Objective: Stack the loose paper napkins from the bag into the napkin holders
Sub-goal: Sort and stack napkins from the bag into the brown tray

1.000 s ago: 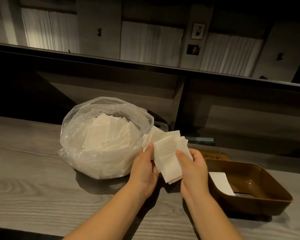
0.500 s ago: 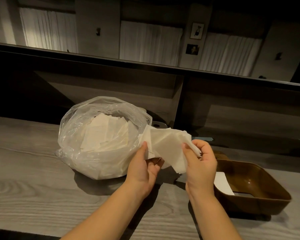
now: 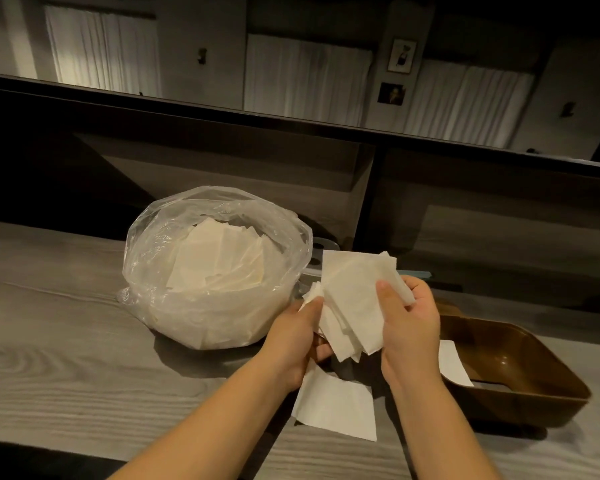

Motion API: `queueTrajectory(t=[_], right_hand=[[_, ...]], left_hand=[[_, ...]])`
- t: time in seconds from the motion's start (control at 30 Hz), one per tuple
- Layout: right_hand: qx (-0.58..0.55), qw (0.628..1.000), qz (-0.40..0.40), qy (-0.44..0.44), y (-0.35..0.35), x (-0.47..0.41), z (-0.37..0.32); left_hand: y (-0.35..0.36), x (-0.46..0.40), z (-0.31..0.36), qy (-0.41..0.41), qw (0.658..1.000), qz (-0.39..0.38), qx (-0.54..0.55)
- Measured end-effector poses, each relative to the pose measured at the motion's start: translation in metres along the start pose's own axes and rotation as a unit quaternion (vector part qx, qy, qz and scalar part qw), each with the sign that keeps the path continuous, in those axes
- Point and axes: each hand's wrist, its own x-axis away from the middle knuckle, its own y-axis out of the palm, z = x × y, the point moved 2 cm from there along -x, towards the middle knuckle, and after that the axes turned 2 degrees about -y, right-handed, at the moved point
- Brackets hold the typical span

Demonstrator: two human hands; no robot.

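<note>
Both hands, left hand (image 3: 293,336) and right hand (image 3: 407,318), grip a fanned wad of thin white napkins (image 3: 352,299), fingers curled round it. One flat square napkin (image 3: 336,407) lies on the grey wood-grain table (image 3: 66,358), between a crinkled clear plastic bag (image 3: 173,299) and a glossy brown holder (image 3: 520,375).

Restaurant or bar, dim: long wood-grain bench (image 3: 66,341), raised dark ledge (image 3: 291,119), curtained windows (image 3: 309,74), framed pictures (image 3: 401,56).
</note>
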Motion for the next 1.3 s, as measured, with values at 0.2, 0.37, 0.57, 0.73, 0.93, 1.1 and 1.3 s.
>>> queueTrajectory(t=[0.2, 0.37, 0.57, 0.73, 0.93, 1.1, 1.3], right_hand=[[-0.057, 0.997, -0.048, 0.035, -0.002, 0.001, -0.008], [-0.009, 0.968, -0.233, 0.096, -0.004, 0.006, -0.015], [0.214, 0.952, -0.219, 0.022, -0.001, 0.0, -0.006], [0.234, 0.955, -0.181, -0.002, -0.001, -0.003, -0.001], [0.16, 0.979, -0.13, 0.013, 0.0, -0.004, 0.006], [0.175, 0.979, -0.106, -0.002, 0.004, -0.006, 0.013], [0.216, 0.968, -0.118, -0.041, 0.002, -0.006, 0.013]], left_hand=[[-0.005, 0.0, 0.004, 0.044, 0.998, 0.024, -0.035], [-0.009, 0.0, 0.011, -0.017, 0.999, -0.026, -0.008], [-0.016, -0.003, 0.016, -0.065, 0.995, -0.051, -0.056], [-0.018, 0.0, 0.015, -0.101, 0.989, -0.067, -0.09], [-0.019, -0.003, 0.012, -0.119, 0.986, -0.094, -0.069], [-0.018, 0.0, 0.013, -0.105, 0.985, -0.118, -0.072], [-0.018, 0.001, 0.012, -0.093, 0.987, -0.111, -0.072]])
